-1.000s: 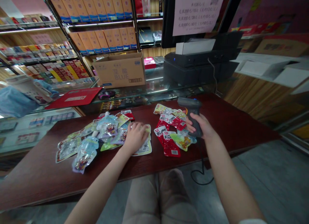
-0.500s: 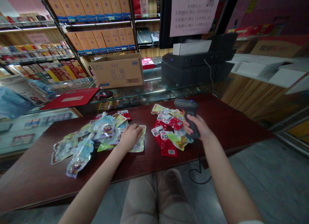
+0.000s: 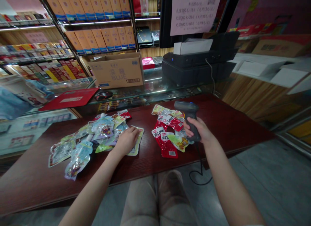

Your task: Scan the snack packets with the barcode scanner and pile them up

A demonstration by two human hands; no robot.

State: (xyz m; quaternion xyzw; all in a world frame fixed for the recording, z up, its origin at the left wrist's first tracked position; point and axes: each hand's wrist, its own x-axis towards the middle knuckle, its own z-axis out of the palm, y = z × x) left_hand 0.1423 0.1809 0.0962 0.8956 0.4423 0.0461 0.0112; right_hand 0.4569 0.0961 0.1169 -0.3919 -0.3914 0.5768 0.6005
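Note:
My right hand (image 3: 199, 131) is wrapped around the handle of a dark barcode scanner (image 3: 187, 106), held over the right-hand group of snack packets. That group has red packets (image 3: 168, 148) with white tops and a yellow-green packet (image 3: 182, 142) printed with a cartoon animal. My left hand (image 3: 127, 140) is closed over a pale yellow-green packet (image 3: 138, 145) at the right edge of the left-hand pile; its fingertips are partly hidden. In that pile lie spouted, shiny blue-and-purple pouches (image 3: 79, 158) and a small red packet (image 3: 124, 114).
Packets rest on a dark red wooden table (image 3: 145, 166). Behind it are a glass counter, a cardboard box (image 3: 116, 72), a computer mouse (image 3: 103, 95), a red mat (image 3: 70, 99) and a black till (image 3: 194, 72). The scanner's cable (image 3: 201, 184) hangs past the table's front edge.
My left hand has slid slightly left, and the pale packet under it has shifted left too. My right hand holds the scanner in nearly the same place.

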